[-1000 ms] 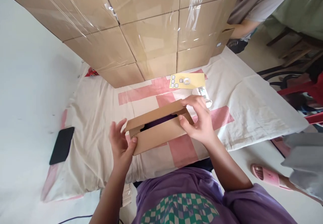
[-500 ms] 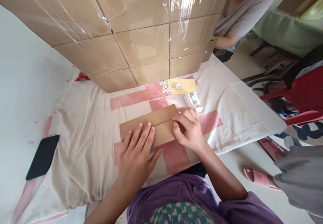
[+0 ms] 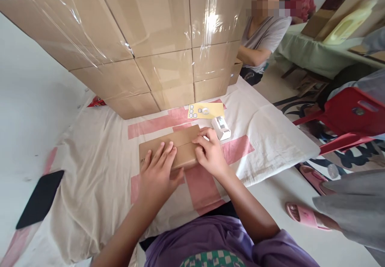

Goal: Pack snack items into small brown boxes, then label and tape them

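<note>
While the left hand (image 3: pixel 159 178) lies spread and flat on the cardboard box (image 3: pixel 185 137), the right hand (image 3: pixel 211 153) curls its fingers against the box's right end; whether they pinch it, I cannot tell. The box rests on the pink-and-white cloth (image 3: pixel 264 118). Beyond it are a white device (image 3: pixel 221 128), a yellow sheet (image 3: pixel 213 107), then stacked cartons (image 3: pixel 161 36).

No text is legible. Square stickers (image 3: pixel 191 107) on the yellow card (image 3: pixel 214 110), centre of frame: print too small to read. Red packet (image 3: pixel 96 102), left side: markings unreadable.
</note>
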`<move>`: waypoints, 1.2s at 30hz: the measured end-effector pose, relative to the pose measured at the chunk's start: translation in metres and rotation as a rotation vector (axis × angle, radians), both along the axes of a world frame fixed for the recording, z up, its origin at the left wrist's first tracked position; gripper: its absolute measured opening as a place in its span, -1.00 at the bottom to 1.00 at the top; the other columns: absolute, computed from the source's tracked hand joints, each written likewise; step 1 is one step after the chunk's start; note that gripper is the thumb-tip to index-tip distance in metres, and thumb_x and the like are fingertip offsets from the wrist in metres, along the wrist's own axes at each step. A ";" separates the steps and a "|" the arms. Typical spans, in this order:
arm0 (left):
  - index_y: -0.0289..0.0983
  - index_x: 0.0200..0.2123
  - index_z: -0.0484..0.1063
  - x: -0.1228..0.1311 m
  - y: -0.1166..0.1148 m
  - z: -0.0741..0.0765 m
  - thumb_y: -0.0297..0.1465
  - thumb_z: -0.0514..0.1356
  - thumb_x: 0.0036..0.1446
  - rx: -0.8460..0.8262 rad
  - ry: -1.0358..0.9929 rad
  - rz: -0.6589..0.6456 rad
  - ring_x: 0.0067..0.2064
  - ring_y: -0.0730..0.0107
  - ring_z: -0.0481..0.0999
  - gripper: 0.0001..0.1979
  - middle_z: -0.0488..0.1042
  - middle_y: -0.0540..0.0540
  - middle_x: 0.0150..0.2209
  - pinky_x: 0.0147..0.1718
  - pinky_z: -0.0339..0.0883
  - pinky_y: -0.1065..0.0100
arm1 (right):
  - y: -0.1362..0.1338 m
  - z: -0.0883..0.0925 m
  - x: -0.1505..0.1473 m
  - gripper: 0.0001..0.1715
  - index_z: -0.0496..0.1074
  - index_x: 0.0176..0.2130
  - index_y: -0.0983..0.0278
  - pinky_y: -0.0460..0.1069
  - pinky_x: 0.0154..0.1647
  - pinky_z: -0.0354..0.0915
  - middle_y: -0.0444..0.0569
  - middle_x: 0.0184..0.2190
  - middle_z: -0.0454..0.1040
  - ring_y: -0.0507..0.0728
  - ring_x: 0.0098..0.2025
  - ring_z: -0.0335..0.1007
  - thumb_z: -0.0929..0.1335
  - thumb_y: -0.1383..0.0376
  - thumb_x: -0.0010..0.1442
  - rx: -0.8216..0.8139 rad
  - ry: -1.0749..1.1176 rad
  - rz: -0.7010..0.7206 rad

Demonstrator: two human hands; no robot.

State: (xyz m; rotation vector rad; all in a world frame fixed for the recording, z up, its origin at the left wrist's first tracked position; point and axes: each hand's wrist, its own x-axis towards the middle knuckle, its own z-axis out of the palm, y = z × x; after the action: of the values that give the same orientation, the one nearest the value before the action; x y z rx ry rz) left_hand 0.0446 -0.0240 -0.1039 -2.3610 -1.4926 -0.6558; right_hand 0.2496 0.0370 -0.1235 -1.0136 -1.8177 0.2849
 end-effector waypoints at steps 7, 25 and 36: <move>-0.26 0.22 0.42 -0.005 0.035 0.005 -0.32 0.17 0.26 0.000 0.003 0.027 0.30 -0.17 0.49 -0.53 0.49 -0.30 0.27 0.26 0.32 -0.22 | 0.038 -0.005 -0.011 -0.76 0.49 -0.26 0.21 0.20 0.10 0.37 0.06 -0.18 0.36 0.26 -0.01 0.33 0.27 0.46 0.23 -0.003 0.049 -0.004; -0.34 0.37 0.29 0.033 0.042 -0.017 -0.21 0.20 0.39 0.099 -0.017 0.071 0.26 -0.11 0.53 -0.42 0.47 -0.35 0.28 0.48 -0.30 -0.21 | 0.041 -0.043 -0.002 -0.65 0.52 0.05 0.15 0.31 0.46 0.17 0.12 0.35 0.37 0.33 0.50 0.12 0.32 0.08 0.38 -0.038 0.363 0.247; -0.41 0.34 0.33 0.018 0.054 -0.019 -0.21 0.26 0.34 0.210 0.040 -0.051 0.19 -0.06 0.58 -0.39 0.50 -0.30 0.25 0.51 -0.29 -0.07 | 0.043 -0.043 -0.002 -0.46 0.41 0.27 0.15 0.40 0.45 0.17 0.15 0.34 0.39 0.39 0.49 0.13 0.29 0.04 0.41 0.003 0.296 0.192</move>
State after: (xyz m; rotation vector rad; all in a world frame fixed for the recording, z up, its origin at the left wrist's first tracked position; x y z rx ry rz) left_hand 0.0628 0.0301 -0.1233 -2.2443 -1.2828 -0.7349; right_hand 0.2475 0.0800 -0.1664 -0.7508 -1.6437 0.5210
